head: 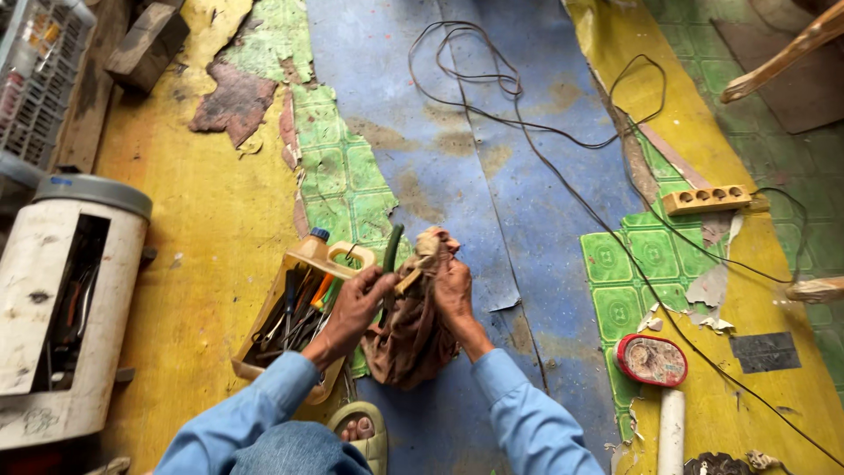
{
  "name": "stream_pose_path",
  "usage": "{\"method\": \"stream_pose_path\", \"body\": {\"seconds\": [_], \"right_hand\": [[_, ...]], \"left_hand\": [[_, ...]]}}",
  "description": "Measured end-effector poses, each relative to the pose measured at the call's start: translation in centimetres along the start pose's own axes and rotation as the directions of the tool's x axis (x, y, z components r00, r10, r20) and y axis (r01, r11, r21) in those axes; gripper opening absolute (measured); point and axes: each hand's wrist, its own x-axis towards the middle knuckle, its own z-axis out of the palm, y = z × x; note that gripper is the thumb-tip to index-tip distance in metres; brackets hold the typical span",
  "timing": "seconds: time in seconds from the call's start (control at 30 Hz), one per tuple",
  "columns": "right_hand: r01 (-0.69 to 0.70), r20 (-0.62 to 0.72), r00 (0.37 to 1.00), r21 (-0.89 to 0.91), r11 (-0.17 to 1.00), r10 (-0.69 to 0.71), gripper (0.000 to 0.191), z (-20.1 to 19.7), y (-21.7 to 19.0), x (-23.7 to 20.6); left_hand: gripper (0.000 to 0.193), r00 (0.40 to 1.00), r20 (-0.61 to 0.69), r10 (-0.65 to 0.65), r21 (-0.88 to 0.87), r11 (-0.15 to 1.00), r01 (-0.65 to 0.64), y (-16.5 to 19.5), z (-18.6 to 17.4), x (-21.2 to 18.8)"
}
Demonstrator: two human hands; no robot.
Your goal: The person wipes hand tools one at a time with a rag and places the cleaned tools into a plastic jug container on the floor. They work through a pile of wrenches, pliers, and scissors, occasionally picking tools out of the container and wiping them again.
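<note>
My left hand (356, 303) grips a tool with a dark green handle (392, 249) that sticks up above my fingers. My right hand (453, 288) is closed on a brown rag (410, 339), bunched around the lower part of the tool. The rag hangs down between both hands toward the floor. Both sleeves are light blue. A cut-open yellow jug (301, 264) filled with several hand tools lies just left of my left hand.
A white cut-open canister (40, 290) with tools lies at the left. Black cables (527, 123) run across the blue floor sheet to a wooden socket strip (708, 200). A round red tin (651, 360) and white pipe (672, 431) sit at the right. My sandalled foot (362, 431) is below.
</note>
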Motion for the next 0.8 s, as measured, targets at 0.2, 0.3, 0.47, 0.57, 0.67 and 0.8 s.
{"method": "stream_pose_path", "body": {"seconds": [0.2, 0.3, 0.47, 0.57, 0.67, 0.8], "right_hand": [[0.231, 0.160, 0.956, 0.116, 0.966, -0.247, 0.043, 1.3, 1.2, -3.7], [0.301, 0.276, 0.934, -0.267, 0.915, -0.226, 0.037, 2.0, 2.7, -4.1], [0.260, 0.356, 0.934, -0.672, 0.693, -0.004, 0.045, -1.5, 3.3, -0.5], [0.046, 0.318, 0.926, -0.626, 0.778, 0.201, 0.044, -3.4, 2.8, 0.2], [0.132, 0.348, 0.925, -0.672, 0.729, 0.154, 0.045, -2.6, 1.7, -1.0], [0.122, 0.365, 0.906, -0.710, 0.694, 0.214, 0.045, 0.0, 1.9, -3.7]], "left_hand": [[0.034, 0.956, -0.075, 0.285, 0.167, 0.948, -0.270, -1.1, -0.9, -1.1], [0.035, 0.945, -0.100, 0.311, 0.419, 0.875, -0.244, -1.9, -2.1, -2.1], [0.034, 0.885, -0.348, 0.308, 0.508, 0.856, -0.098, -3.4, -4.7, -4.1], [0.029, 0.821, -0.477, 0.313, 0.613, 0.788, 0.056, -4.3, -6.4, -5.2], [0.027, 0.780, -0.581, 0.234, 0.578, 0.793, 0.193, -5.2, -7.9, -6.0], [0.023, 0.739, -0.594, 0.319, 0.648, 0.734, 0.204, -6.3, -9.3, -6.7]]}}
